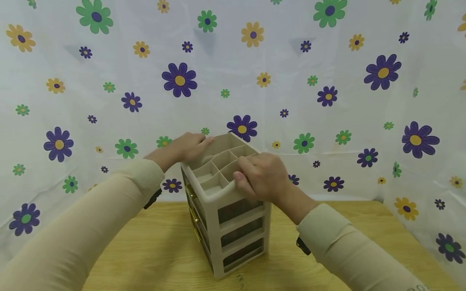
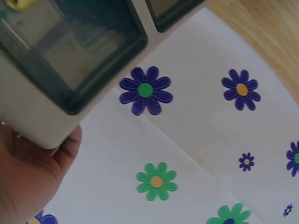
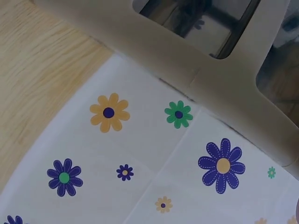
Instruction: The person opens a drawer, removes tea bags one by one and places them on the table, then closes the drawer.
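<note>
A beige plastic drawer organizer (image 1: 215, 238) stands turned on the table, its dark see-through drawers stacked below a divided top tray (image 1: 208, 178). Gold handles (image 1: 195, 215) line its left-facing side. My left hand (image 1: 187, 147) grips the tray's rim at the far left, and in the left wrist view its fingers curl round a corner of the organizer (image 2: 93, 109). Over the right side of the rim, my right hand (image 1: 265, 176) holds on with bent fingers and the thumb along the near edge. The right wrist view has mostly the organizer's side frame (image 3: 187, 70).
The wooden table (image 1: 145, 250) spreads under the organizer. Behind it hangs a white cloth (image 1: 218, 56) printed with purple, green and yellow flowers, which also runs along the table's right edge. Both forearms wear light sleeves (image 1: 120, 194) with dark straps below the cuffs.
</note>
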`<state>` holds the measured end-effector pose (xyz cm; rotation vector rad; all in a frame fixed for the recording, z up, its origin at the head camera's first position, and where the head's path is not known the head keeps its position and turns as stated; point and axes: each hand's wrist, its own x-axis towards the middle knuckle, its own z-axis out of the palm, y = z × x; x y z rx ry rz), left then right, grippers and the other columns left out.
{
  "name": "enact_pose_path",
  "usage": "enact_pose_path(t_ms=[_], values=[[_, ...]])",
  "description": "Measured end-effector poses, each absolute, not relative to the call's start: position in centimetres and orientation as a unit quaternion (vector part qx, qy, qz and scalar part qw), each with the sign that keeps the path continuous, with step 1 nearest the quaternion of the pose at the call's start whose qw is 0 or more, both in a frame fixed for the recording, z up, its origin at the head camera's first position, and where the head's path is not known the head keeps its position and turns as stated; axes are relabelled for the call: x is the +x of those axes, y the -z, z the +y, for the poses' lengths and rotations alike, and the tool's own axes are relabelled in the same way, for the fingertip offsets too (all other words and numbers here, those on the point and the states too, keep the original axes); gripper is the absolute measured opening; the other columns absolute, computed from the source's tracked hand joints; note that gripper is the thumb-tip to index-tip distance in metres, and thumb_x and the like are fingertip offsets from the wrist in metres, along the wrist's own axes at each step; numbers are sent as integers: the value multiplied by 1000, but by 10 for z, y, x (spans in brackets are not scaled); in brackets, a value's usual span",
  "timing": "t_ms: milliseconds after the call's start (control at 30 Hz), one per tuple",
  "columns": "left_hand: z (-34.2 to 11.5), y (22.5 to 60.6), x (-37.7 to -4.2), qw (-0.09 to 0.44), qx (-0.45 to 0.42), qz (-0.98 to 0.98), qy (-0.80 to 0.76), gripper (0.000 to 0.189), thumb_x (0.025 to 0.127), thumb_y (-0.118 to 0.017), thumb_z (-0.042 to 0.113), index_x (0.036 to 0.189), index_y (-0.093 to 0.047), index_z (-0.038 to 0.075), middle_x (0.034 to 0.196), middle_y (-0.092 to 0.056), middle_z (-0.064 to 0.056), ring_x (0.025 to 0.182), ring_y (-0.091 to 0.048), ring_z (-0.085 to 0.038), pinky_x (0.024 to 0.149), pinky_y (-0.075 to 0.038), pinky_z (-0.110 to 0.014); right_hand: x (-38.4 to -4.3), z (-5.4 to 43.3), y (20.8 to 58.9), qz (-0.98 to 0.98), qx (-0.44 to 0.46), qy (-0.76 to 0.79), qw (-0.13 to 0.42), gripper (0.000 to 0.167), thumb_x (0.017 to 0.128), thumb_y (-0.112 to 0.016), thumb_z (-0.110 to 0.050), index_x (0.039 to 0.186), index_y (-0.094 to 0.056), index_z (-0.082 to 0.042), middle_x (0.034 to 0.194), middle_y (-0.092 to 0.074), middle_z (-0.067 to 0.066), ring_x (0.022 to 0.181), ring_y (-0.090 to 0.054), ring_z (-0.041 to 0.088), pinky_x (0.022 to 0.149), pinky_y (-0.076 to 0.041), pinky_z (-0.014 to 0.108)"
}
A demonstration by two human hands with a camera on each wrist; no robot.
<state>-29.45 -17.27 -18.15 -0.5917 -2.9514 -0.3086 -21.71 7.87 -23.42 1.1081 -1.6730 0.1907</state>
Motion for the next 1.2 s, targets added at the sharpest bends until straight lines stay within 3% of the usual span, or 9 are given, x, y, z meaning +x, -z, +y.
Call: enact_pose_path(t_ms=[100, 200, 333, 533, 767, 967, 1100, 1200], values=[[-182, 188, -295, 36, -179, -972, 149, 66, 108, -20, 47, 132, -58, -1, 126, -63, -25, 120, -57, -42, 105, -43, -53, -219, 80, 234, -699, 472, -91, 529, 43, 100, -25, -32, 71, -49, -11, 53, -40, -3, 44, -36, 11, 41, -28, 25], [-193, 192, -290, -22, -158, -959, 235, 75, 106, -13, 54, 145, -46, 0, 136, -57, -25, 124, -55, -41, 109, -40, -53, -219, 82, 233, -710, 478, -114, 505, 30, 94, -33, -26, 72, -47, -11, 54, -39, -3, 46, -36, 13, 43, -28, 26], [-202, 192, -283, -97, -150, -929, 325, 78, 103, -8, 61, 142, -48, 7, 128, -58, -20, 112, -57, -32, 101, -45, -47, -219, 91, 229, -733, 474, -144, 466, 21, 87, -37, -24, 74, -48, -11, 57, -41, -2, 53, -38, 15, 48, -29, 28], [-200, 197, -276, -146, -157, -896, 388, 75, 102, -8, 64, 137, -48, 11, 122, -56, -16, 107, -56, -29, 92, -47, -42, -225, 110, 230, -765, 453, -201, 412, 16, 84, -37, -19, 74, -48, -13, 65, -42, 0, 68, -37, 18, 63, -32, 33], [-171, 209, -256, -83, -33, -864, 496, 70, 104, -29, 59, 139, -46, 2, 116, -53, -13, 96, -55, -22, 81, -51, -33, -241, 136, 230, -805, 398, -351, 265, 23, 82, -34, -1, 86, -55, -7, 94, -53, 10, 99, -44, 24, 85, -38, 43], [-148, 211, -242, -39, 9, -842, 538, 70, 105, -33, 55, 145, -41, -1, 125, -48, -12, 106, -50, -23, 89, -48, -37, -254, 152, 227, -818, 384, -334, 268, 40, 78, -34, 2, 113, -53, 0, 118, -51, 19, 118, -38, 34, 100, -30, 53], [-133, 212, -239, 14, 46, -843, 536, 59, 106, -33, 51, 114, -56, -2, 109, -49, -11, 100, -49, -23, 81, -48, -35, -263, 157, 222, -843, 346, -324, 254, 50, 83, -34, 0, 132, -39, 7, 131, -39, 29, 125, -34, 42, 106, -26, 58], [-122, 212, -240, 50, 73, -844, 529, 56, 106, -34, 50, 98, -58, 0, 107, -52, -12, 100, -51, -24, 80, -50, -37, -265, 160, 215, -880, 274, -341, 183, 51, 98, -30, -8, 145, -27, 12, 136, -39, 36, 126, -39, 46, 109, -30, 59]])
